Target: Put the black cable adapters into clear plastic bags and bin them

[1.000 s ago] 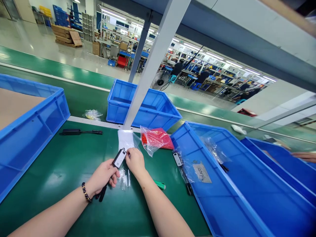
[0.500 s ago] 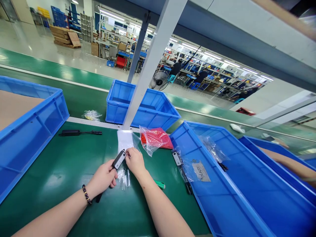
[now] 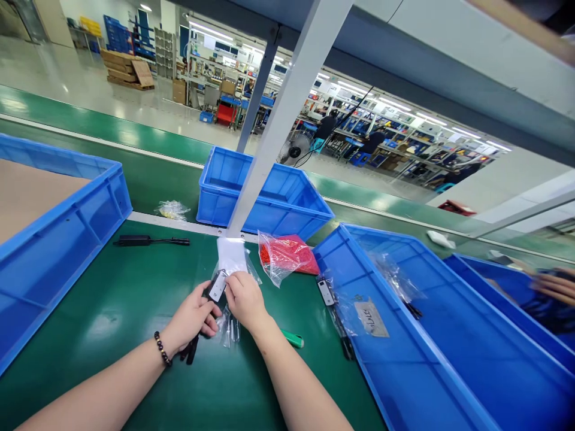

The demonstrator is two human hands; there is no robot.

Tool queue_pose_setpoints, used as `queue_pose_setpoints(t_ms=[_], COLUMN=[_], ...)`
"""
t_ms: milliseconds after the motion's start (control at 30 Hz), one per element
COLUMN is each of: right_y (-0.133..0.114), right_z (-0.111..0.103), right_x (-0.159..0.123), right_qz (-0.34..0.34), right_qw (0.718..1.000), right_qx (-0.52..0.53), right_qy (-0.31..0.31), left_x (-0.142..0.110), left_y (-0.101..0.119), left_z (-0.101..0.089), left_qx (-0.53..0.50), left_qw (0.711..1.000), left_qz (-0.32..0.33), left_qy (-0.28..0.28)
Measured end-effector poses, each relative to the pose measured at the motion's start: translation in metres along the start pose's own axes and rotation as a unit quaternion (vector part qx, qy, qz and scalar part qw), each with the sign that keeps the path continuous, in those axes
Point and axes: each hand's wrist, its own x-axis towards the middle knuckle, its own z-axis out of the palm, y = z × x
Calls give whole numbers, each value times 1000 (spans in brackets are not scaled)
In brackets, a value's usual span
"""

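In the head view my left hand [image 3: 192, 317] is closed around a small black device [image 3: 218, 286] with a pale label on its face. Black cable-like ends [image 3: 189, 352] hang below that hand. My right hand [image 3: 244, 299] has its fingers pinched together at the upper right edge of the device; what they grip is hidden. Under and beside both hands are clear plastic bags [image 3: 231, 331], and a white stack of sheets or bags [image 3: 231, 252] lies just beyond them. A green-handled tool [image 3: 293, 339] is partly behind my right forearm.
Another black cabled device [image 3: 135, 240] lies at left; a bagged one [image 3: 327, 293] leans by the right blue bin [image 3: 431, 353]. A bag of red parts [image 3: 291, 254] sits behind my hands. Blue bins stand left [image 3: 67, 239] and back [image 3: 265, 209]. A co-worker's hand [image 3: 557, 284] shows far right.
The device has tipped so its label faces me more, and my right fingers now overlap its edge. The view has shifted slightly. At far right the co-worker's arm has moved.
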Motion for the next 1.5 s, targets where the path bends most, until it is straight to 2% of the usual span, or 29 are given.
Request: queue_pose_setpoints(t_ms=[133,233,267,333,367,433,500,567,600,667,767,867,900,1033,1100,1167,1267,1333,1500], right_y=[-14,-21,-21,-18,-15,-9,-4,-3,-2,0,10,20,21,15,13,15,22,25,17], right_z=[-9,-17,-19,-21,-20,-15,-8,-1,0,0,-9,-19,-22,-23,-24,-26,-32,-35,-36], right_x=[-4,-9,-10,-9,-8,-4,0,1,1,0,0,-1,-2,-6,-7,-6,-5,-6,-8], right_qz=[-47,-71,-55,49,125,275,357,361,348,321,329,337,333,283,267,264,275,280,238], right_qw=[998,992,988,973,954,884,798,737,721,704,675,667,671,678,666,657,651,654,680], right_qx=[20,99,139,224,270,374,486,566,592,627,659,664,662,654,667,686,702,698,659], right_qy=[-29,-44,-37,12,41,59,-2,-75,-94,-92,-40,-17,-35,-179,-198,-166,-84,-81,-215], left_x=[1,1,0,-1,-1,-2,-2,-3,-3,-5,-9,-11,-11,-10,-9,-10,-11,-12,-12], left_y=[1,4,5,7,8,8,7,5,5,7,11,12,11,8,8,9,9,8,7], left_z=[-1,-2,-3,-4,-4,-4,-4,-3,-3,-3,-5,-6,-6,-3,-4,-5,-8,-7,-4], left_qx=[-53,-92,-104,-121,-125,-124,-112,-93,-86,-91,-127,-133,-129,-136,-159,-175,-157,-135,-115], left_qw=[999,996,994,992,992,992,993,994,994,991,975,967,968,976,974,967,954,953,964], left_qz=[3,20,25,27,22,7,-5,-10,-15,-35,-75,-88,-85,-48,-43,-63,-113,-112,-60], left_qy=[13,-6,-15,-23,-24,-26,-38,-49,-58,-90,-166,-200,-198,-161,-153,-172,-230,-246,-232])
